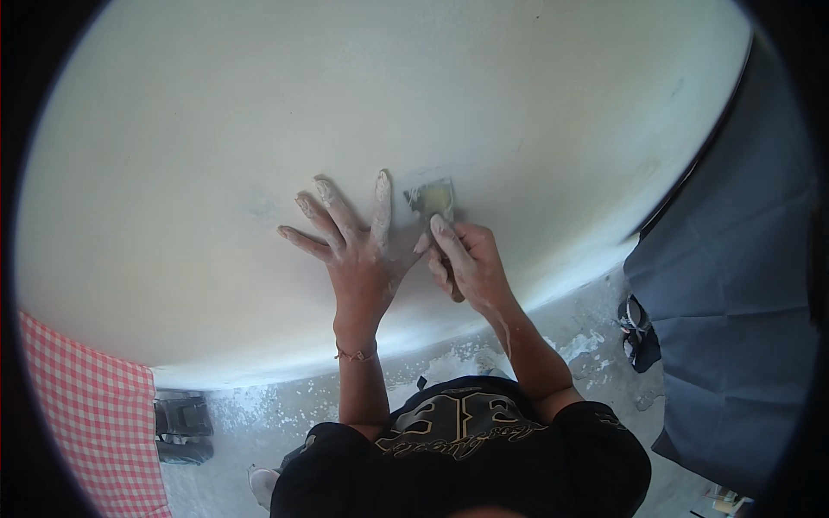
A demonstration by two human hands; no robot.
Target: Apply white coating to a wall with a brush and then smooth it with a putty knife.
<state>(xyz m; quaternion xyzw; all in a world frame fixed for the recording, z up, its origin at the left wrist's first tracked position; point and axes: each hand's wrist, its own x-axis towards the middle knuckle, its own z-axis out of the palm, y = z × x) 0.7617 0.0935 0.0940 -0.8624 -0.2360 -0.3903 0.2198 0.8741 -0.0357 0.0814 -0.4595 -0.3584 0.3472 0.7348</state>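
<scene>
Broad, pale and mostly smooth, the surface [216, 285] takes up most of my view, its edges bowed by the lens. From my distant seat I start at the right hand [471, 259]: it is closed around a small square scraper [439, 198], the thumb pressed along its near end and the blade lying at the surface, right of the left forefinger. I cannot tell how firmly the blade bears down. My left hand [356, 246] is spread flat, fingers apart and gripping nothing, its thumb reaching toward the right hand; whether the two touch is hidden from me. Whitish residue coats the fingers of both.

As for progress, I judge the work well along: most of the surface looks even. What seems left is a faint grey smudge [255, 203] left of the fingers, thin streaks around the blade, and a darker mark [678, 87] far off to the upper right. I cannot tell whether those need more passes.

Farther out, a cord bracelet [356, 354] circles the left wrist above a black shirt [458, 479]. White spatter dots the grey floor [259, 432]; a red checked cloth [91, 419] hangs at left, a dark sheet [734, 302] at right.
</scene>
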